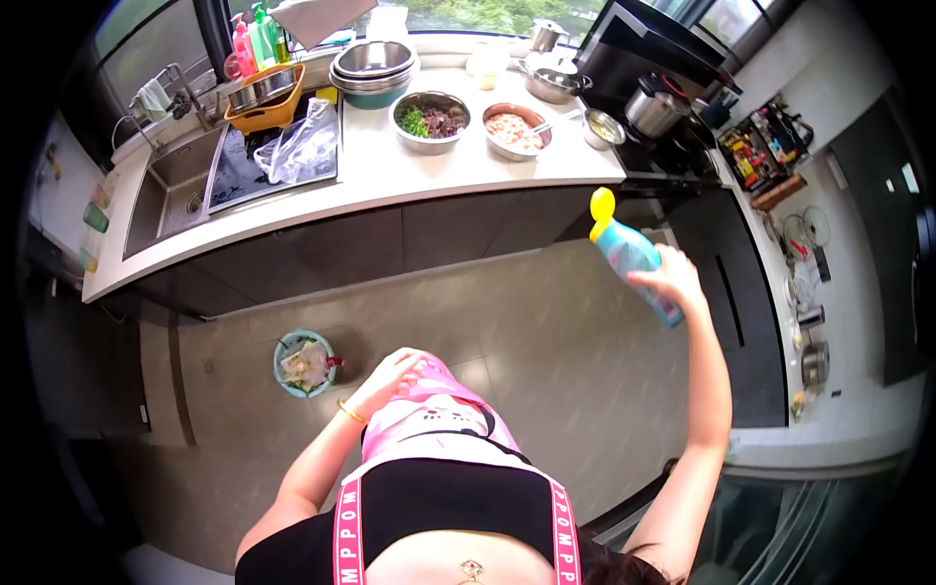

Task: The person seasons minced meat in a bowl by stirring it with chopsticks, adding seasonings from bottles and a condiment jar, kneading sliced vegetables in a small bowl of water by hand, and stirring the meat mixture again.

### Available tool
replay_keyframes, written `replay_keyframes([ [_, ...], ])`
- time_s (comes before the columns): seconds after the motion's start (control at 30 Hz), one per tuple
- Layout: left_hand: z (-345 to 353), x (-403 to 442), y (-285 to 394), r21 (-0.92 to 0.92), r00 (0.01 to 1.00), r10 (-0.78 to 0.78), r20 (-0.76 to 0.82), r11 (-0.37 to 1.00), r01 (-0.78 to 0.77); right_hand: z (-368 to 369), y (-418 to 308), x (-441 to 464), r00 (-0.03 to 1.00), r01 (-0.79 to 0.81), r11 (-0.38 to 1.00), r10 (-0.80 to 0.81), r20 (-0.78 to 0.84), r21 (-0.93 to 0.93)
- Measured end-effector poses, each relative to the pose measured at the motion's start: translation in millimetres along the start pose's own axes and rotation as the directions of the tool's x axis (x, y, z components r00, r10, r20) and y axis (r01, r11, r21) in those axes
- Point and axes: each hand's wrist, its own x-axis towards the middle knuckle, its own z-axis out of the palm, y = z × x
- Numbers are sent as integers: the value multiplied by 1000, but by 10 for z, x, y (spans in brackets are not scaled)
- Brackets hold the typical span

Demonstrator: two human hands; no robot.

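Gripping the blue bottle [629, 252], my right hand [673, 278] has its fingers and thumb wrapped about the lower half. I hold it out before the right end of the counter [380, 171], clear of the front edge, tilted in my view so that its yellow top [603, 207] points towards that edge and its base slants away to my right. My left hand [395, 375] is at my pink apron [444, 414], palm turned down, fingers loosely bent and near one another; I cannot tell whether they pinch any of the cloth.

Near the counter's front edge, about the middle, stands a metal bowl [429, 146] with green and dark pieces in separate heaps. Just to its right a second bowl [512, 153] carries a pale pink mass, with a utensil leaning out over the rim. Towards the back edge sits a stack of metal bowls [375, 60]. Further left, a crumpled clear bag [302, 146] lies on a dark board [234, 180], an orange basket [283, 109] is at the board's back edge, and the sink [161, 200] fills the left end. On the floor, left of my left hand, is a light blue bucket [278, 366] with scraps inside.
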Motion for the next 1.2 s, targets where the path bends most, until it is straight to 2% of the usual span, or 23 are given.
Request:
replay_keyframes([
  [0.07, 58, 216, 123, -74, 995, 73, -75, 994, -78, -89, -14, 805, 998, 56, 991, -60, -27, -123],
  [0.23, 70, 1110, 574, -189, 986, 18, -164, 981, -49, -286, -409, 2391, 985, 152, 918, -170, -16, -367],
  [0.3, 11, 1541, 779, -141, 987, 32, -157, 989, -54, -246, -509, 2878, 971, 214, 853, -237, 12, -476],
  [0.33, -17, 1726, 896, -69, 985, 82, -150, 993, -94, -218, -511, 3114, 945, 283, 824, -326, -2, -490],
  [0.43, -11, 2083, 1331, 2, 990, 126, -61, 992, -126, -177, -646, 3638, 936, 348, 781, -314, 156, -519],
  [0.47, -1, 2143, 1486, 42, 990, 138, -37, 990, -136, -148, -665, 3749, 929, 369, 776, -323, 180, -512],
  [0.6, -103, 2388, 1652, 8, 987, 152, -51, 988, -152, -70, -732, 4032, 917, 399, 748, -343, 204, -530],
  [0.77, -189, 2485, 1628, -66, 980, 108, -169, 990, -121, -10, -605, 4307, 887, 458, 743, -345, 307, -488],
  [0.97, -149, 2624, 1689, -101, 953, 88, -290, 987, -121, -19, -424, 4449, 869, 492, 724, -376, 321, -484],
  [1.2, -44, 2816, 1823, -140, 951, 85, -297, 981, -132, -65, -377, 4508, 863, 497, 738, -369, 345, -457],
])
